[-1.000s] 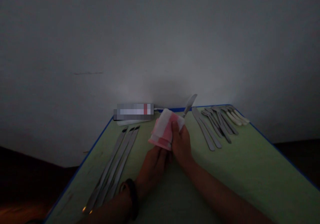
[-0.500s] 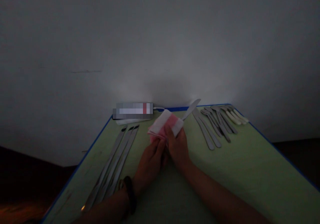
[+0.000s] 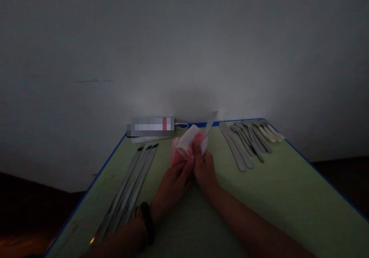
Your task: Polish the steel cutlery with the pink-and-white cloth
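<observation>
A pink-and-white cloth [image 3: 188, 140] is bunched over the table's middle between my two hands. Out of its upper right side sticks the blade of a table knife [image 3: 211, 122]; the cloth and my fingers hide the rest of the knife. My right hand [image 3: 205, 170] is closed on the cloth around the knife, thumb on top. Close beside it, my left hand [image 3: 173, 179] pinches the cloth's lower left part; whether it also grips the knife's handle is hidden. A dark band [image 3: 147, 222] circles my left wrist.
Three long table knives [image 3: 129, 185] lie slanted at the left. To the right lie two more knives [image 3: 235, 146], several spoons and forks [image 3: 252, 138], and white-handled pieces [image 3: 271, 133]. A blurred-out box [image 3: 151, 127] stands at the back left. The green table [image 3: 276, 196] meets the wall [image 3: 184, 50].
The knife's blade has swung left and points more upright. The cloth is bunched differently, with its left side folded up. Both hands stay in nearly the same place.
</observation>
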`<state>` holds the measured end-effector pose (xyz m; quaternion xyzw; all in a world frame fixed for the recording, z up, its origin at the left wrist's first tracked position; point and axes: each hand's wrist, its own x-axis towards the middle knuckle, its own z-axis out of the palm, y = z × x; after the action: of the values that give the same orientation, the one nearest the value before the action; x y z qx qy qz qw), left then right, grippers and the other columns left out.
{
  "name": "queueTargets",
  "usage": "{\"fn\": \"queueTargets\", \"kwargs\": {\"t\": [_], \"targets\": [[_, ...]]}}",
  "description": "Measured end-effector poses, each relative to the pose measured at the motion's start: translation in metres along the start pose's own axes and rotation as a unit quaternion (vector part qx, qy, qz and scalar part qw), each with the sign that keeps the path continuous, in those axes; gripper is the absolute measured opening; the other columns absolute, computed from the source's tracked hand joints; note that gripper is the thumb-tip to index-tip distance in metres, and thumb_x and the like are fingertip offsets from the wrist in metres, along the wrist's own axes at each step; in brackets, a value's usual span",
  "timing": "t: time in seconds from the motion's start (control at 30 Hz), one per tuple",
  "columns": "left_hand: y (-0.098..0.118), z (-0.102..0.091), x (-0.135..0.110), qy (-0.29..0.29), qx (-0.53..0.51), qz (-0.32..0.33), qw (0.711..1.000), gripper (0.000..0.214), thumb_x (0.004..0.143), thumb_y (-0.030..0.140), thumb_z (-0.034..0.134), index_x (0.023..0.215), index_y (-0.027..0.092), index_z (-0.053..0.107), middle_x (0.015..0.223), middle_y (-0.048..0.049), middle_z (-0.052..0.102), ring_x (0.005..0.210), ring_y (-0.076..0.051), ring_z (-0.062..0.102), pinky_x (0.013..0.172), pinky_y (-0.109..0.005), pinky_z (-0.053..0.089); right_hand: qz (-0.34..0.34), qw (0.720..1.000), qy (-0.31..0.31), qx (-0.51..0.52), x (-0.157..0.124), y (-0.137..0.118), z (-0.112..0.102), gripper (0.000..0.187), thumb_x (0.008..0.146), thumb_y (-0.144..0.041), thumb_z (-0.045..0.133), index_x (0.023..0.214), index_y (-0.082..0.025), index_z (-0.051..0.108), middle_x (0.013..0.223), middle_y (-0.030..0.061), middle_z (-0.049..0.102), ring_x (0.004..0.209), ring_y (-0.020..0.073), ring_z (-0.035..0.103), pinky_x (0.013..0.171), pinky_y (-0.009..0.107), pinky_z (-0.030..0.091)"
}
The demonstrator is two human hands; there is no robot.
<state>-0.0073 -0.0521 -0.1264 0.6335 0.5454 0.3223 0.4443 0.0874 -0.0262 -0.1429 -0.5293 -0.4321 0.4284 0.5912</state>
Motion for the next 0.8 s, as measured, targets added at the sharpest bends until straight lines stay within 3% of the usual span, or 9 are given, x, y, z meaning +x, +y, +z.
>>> {"fn": "queueTargets", "kwargs": {"t": [0.23, 0.37, 0.5, 0.8], "targets": [[-0.001, 0.002, -0.004, -0.011, 0.034, 0.013, 0.999, 0.044, 0.085, 0.051, 0.04, 0.057, 0.017, 0.05, 0.047, 0.0045, 0.045, 0.044, -0.01, 0.042, 0.045, -0.021, 0.031, 0.046, 0.997, 0.034, 0.045, 0.013, 0.008, -0.005, 0.046, 0.076, -0.059, 0.043, 0.063, -0.016, 0.053, 0.055, -0.0008, 0.049, 0.05, 0.0108, 0.041, 0.046, 0.023, 0.032], [-0.003, 0.005, -0.006, -0.026, -0.008, 0.011, 1.0, 0.043, 0.088, 0.046, 0.037, 0.058, 0.017, 0.048, 0.045, 0.0041, 0.047, 0.044, -0.011, 0.044, 0.048, -0.021, 0.034, 0.025, 0.999, 0.011, 0.037, 0.013, 0.006, -0.005, 0.042, 0.077, -0.055, 0.044, 0.063, -0.016, 0.052, 0.054, -0.0021, 0.045, 0.05, 0.01, 0.038, 0.044, 0.022, 0.029], [-0.005, 0.006, -0.006, -0.011, -0.076, -0.004, 0.997, 0.035, 0.088, 0.045, 0.035, 0.071, 0.018, 0.05, 0.049, 0.0049, 0.051, 0.042, -0.01, 0.044, 0.043, -0.02, 0.033, 0.003, 1.0, -0.002, 0.029, 0.008, 0.003, -0.003, 0.037, 0.077, -0.051, 0.047, 0.065, -0.016, 0.052, 0.057, -0.0021, 0.046, 0.053, 0.0102, 0.04, 0.048, 0.022, 0.033], [-0.001, 0.005, -0.005, -0.006, -0.027, 0.016, 0.999, 0.039, 0.087, 0.046, 0.035, 0.063, 0.018, 0.049, 0.047, 0.0048, 0.047, 0.042, -0.01, 0.042, 0.044, -0.021, 0.032, -0.009, 0.999, -0.025, 0.028, 0.007, 0.005, -0.003, 0.038, 0.079, -0.05, 0.044, 0.068, -0.015, 0.054, 0.059, -0.0013, 0.049, 0.054, 0.0104, 0.041, 0.051, 0.022, 0.034]]}}
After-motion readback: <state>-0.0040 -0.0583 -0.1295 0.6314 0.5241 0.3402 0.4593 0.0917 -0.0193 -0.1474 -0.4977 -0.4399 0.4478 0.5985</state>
